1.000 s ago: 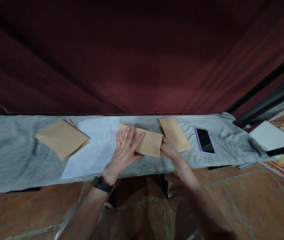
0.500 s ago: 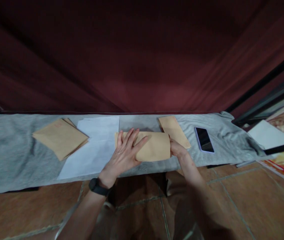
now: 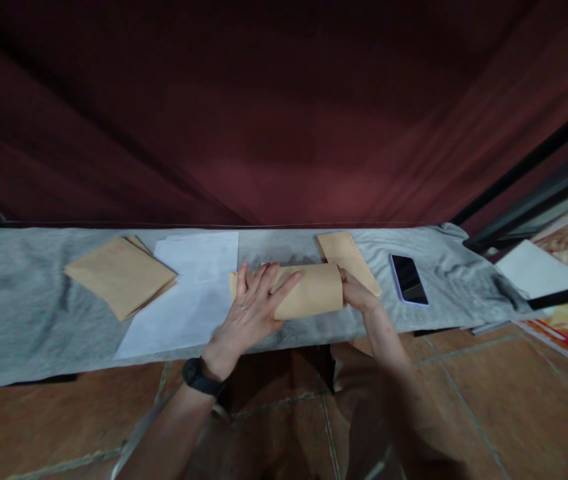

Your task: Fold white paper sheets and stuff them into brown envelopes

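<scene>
A brown paper envelope [image 3: 314,291] lies crosswise in front of me, its upper face bulging into a curve toward the right end. My left hand [image 3: 259,300], with a black watch at the wrist, rests flat on its left part, fingers stretched and spread. At the right end my right hand [image 3: 357,292] grips the envelope's edge with bent fingers; the fingertips are hidden by the paper. Behind that hand a second brown envelope [image 3: 347,257] lies flat on the grey cloth.
Left of my hands are white paper sheets [image 3: 184,300] and a small stack of brown envelopes [image 3: 121,273]. A phone [image 3: 409,280] lies to the right on the grey cloth [image 3: 19,300]. Dark red fabric [image 3: 284,133] hangs behind; a tiled floor [image 3: 489,380] shows below.
The envelope's upper face has curved up more, and its near edge has drawn slightly away from me. My left hand has shifted a little to the right.
</scene>
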`<state>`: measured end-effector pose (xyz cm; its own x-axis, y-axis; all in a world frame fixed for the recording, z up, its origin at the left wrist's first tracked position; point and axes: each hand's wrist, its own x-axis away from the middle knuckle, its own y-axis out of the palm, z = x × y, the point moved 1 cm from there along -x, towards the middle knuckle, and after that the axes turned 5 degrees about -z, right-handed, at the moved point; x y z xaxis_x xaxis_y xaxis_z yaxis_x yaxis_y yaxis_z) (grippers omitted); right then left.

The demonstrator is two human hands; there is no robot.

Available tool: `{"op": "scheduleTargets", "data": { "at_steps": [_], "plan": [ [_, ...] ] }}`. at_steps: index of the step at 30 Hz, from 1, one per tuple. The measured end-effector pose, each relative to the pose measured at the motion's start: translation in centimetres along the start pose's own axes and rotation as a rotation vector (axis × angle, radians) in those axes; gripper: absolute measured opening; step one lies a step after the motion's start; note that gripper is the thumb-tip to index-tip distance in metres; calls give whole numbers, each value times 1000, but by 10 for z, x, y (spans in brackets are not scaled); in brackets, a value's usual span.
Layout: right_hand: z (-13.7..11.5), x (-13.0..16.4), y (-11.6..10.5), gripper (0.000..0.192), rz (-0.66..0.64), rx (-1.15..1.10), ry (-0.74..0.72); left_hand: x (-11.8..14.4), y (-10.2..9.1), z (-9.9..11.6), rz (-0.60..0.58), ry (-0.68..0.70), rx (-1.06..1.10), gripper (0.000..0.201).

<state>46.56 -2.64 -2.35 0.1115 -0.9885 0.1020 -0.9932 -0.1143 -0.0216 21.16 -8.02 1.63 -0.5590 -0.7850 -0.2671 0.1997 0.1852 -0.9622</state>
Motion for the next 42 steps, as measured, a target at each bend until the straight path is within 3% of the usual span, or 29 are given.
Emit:
{"op": "scheduleTargets", "data": {
  "at_steps": [3, 6, 14, 22, 28, 36, 39, 42],
  "plan": [
    [-2, -1, 1, 21, -226, -36, 37, -1, 2, -1, -22, -7, 10, 99],
    [-5, -3, 3, 29, -311, -38, 25, -1, 5, -2, -60, -24, 27, 101],
    [-1, -4, 6, 36, -316, 0, 20, 3, 26, -9, -98, -64, 58, 104],
    [-5, -6, 5, 37, -280, 20, -16, 1, 21, -15, -111, -50, 82, 104],
    [-1, -7, 8, 38, -261, -17, 37, 2, 33, -17, -134, -39, 65, 109],
    [13, -17, -5, 31, -35, 64, 44, 1, 25, -19, -70, -55, 81, 101],
    [9, -18, -10, 28, 173, 190, -129, 1, 27, -21, -65, -68, 86, 102],
    [-1, -14, -13, 25, 330, 108, -275, 0, 30, -22, -59, -92, 91, 102]
  ]
}}
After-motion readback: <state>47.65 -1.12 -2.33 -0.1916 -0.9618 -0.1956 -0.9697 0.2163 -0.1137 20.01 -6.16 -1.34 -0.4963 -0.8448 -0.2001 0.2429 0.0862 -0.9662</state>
